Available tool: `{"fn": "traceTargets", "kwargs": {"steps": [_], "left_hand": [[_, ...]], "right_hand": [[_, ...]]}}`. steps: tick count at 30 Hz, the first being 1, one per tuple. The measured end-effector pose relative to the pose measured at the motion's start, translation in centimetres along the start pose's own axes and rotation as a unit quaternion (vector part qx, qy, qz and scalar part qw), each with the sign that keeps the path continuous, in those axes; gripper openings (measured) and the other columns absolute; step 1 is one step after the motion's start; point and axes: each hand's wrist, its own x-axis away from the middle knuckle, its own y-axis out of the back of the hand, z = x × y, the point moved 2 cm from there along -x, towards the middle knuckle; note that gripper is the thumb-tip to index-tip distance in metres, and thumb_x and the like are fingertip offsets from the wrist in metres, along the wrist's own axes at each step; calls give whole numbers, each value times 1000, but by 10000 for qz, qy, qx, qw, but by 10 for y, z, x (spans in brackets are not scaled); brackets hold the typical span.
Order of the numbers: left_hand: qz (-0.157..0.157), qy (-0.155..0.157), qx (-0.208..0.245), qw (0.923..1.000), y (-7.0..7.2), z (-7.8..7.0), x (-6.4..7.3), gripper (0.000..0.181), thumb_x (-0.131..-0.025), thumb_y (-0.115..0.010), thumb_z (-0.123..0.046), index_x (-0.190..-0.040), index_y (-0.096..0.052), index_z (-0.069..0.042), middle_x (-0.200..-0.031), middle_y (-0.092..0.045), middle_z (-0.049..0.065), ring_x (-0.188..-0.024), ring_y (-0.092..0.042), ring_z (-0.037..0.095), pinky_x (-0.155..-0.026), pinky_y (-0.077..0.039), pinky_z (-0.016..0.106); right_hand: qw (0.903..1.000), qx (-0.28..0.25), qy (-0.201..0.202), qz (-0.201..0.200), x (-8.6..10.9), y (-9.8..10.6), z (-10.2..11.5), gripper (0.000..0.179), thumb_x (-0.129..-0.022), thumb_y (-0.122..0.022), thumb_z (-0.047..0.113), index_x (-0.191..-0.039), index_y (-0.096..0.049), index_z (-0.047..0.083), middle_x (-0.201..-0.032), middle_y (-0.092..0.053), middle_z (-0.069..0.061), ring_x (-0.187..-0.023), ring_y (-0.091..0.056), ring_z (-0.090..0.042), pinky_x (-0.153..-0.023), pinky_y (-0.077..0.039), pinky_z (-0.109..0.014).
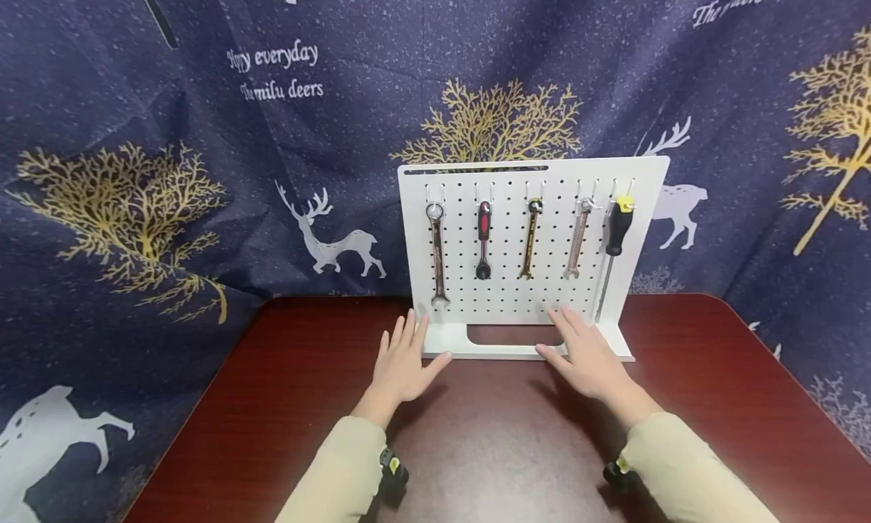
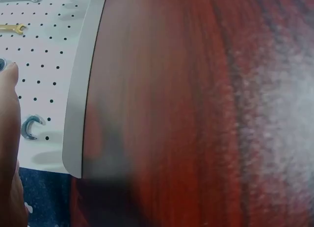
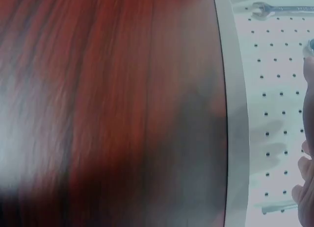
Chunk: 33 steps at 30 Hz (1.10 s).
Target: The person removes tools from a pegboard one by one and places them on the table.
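My left hand [image 1: 403, 368] is near the left foot of a white pegboard [image 1: 506, 300], fingers straight and spread, holding nothing. At the board's lower right, my right hand [image 1: 588, 360] has its fingers extended and also holds nothing. From left to right on hooks hang a long combination wrench [image 1: 438, 255], a ratchet wrench [image 1: 484, 243] with a black and red handle, a gold-toned wrench [image 1: 530, 239], a silver wrench [image 1: 577, 243] and a screwdriver [image 1: 619, 228] with a black and yellow handle. Each wrist view shows part of its hand at the outer edge, beside the board.
The pegboard stands on a glossy reddish-brown table [image 1: 286, 402], its white base [image 1: 503, 352] having a cutout at the middle. Behind hangs a dark blue cloth [image 1: 354, 145] printed with deer and golden trees. Both wrists carry small black devices at the sleeve cuffs.
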Motion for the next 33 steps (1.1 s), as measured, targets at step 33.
{"fn": "traceTargets", "kwargs": {"steps": [33], "left_hand": [[-1218, 42, 3068, 9439, 75, -9, -48, 68, -97, -42, -48, -152, -17, -17, -155, -28, 6, -143, -27, 24, -117, -26, 43]], "right_hand": [[9441, -3225, -622, -297, -65, -27, 83, 43, -98, -51, 26, -135, -48, 4, -134, -54, -15, -126, -50, -29, -104, -44, -44]]}}
